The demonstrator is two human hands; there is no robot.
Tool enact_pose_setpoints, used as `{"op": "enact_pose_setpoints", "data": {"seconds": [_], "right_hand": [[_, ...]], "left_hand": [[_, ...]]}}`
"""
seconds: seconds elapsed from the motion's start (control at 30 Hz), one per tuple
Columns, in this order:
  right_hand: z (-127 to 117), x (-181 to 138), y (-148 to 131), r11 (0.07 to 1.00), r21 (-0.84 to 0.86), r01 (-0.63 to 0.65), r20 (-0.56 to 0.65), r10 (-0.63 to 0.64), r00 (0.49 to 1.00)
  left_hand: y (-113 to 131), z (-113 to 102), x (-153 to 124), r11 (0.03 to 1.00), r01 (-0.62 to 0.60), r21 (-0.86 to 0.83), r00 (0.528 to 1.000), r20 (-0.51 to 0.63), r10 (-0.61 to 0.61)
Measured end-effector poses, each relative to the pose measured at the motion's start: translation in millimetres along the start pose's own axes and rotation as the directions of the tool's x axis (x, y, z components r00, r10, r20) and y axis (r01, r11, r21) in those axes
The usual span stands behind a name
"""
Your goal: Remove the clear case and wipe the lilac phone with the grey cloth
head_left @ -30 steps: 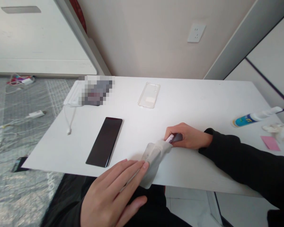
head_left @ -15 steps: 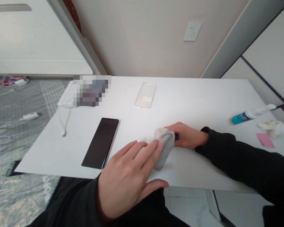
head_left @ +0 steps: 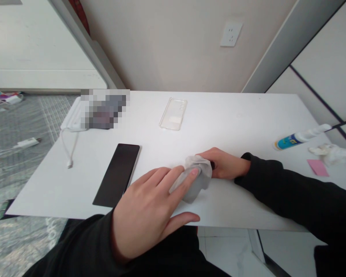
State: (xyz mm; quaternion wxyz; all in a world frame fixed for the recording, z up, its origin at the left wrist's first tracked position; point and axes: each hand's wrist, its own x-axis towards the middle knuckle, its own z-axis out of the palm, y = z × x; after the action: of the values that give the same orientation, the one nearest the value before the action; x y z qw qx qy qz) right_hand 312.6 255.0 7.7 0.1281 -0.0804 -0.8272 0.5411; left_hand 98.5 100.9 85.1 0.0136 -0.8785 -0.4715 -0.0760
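A thin grey cloth (head_left: pixel 196 184) lies crumpled in front of me over a dark object (head_left: pixel 212 165), of which only a small black edge shows. My right hand (head_left: pixel 223 163) is closed around that object from the right, its fingertips hidden. From the left, my left hand (head_left: pixel 152 207) rests its outstretched fingers on the cloth, index fingertip pressing its upper part and thumb held apart. Left of this hand a large smartphone (head_left: pixel 117 175) lies flat, black screen up. Farther back is a clear phone case (head_left: pixel 173 114).
The white table (head_left: pixel 236 119) stands against a wall. At its left rear lie a white charger cable (head_left: pixel 70 161) and a pixelated item (head_left: pixel 105 111). Toward the right are a spray bottle (head_left: pixel 288 141) on its side, a pink paper (head_left: pixel 317 167) and a crumpled tissue (head_left: pixel 334 153).
The cloth has shifted and bunched up under my left fingers, its lower edge now more rumpled. My left index finger has slid slightly upward on it. The view has turned a little to the right.
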Motion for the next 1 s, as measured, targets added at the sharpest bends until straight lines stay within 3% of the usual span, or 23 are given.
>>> {"op": "enact_pose_setpoints", "data": {"seconds": [0.2, 0.5, 0.67, 1.0], "right_hand": [[-3, 1, -1, 0.997, -0.049, -0.059, 0.029, 0.06, 0.998], [-3, 2, -7, 0.993, -0.018, -0.114, 0.029, 0.115, 0.993], [-3, 1, -8, 0.994, -0.007, -0.109, 0.025, 0.109, 0.994], [-3, 1, -8, 0.994, -0.015, -0.106, 0.028, 0.107, 0.994]], "left_hand": [[6, -1, -49, 0.998, -0.014, 0.059, 0.997, -0.071, 0.018], [17, 8, -113, 1.0, 0.028, 0.01, 0.991, -0.133, -0.027], [11, 5, -116, 0.999, 0.034, 0.006, 0.987, -0.155, -0.032], [14, 5, -93, 0.998, -0.036, -0.046, 0.992, -0.12, 0.031]]}}
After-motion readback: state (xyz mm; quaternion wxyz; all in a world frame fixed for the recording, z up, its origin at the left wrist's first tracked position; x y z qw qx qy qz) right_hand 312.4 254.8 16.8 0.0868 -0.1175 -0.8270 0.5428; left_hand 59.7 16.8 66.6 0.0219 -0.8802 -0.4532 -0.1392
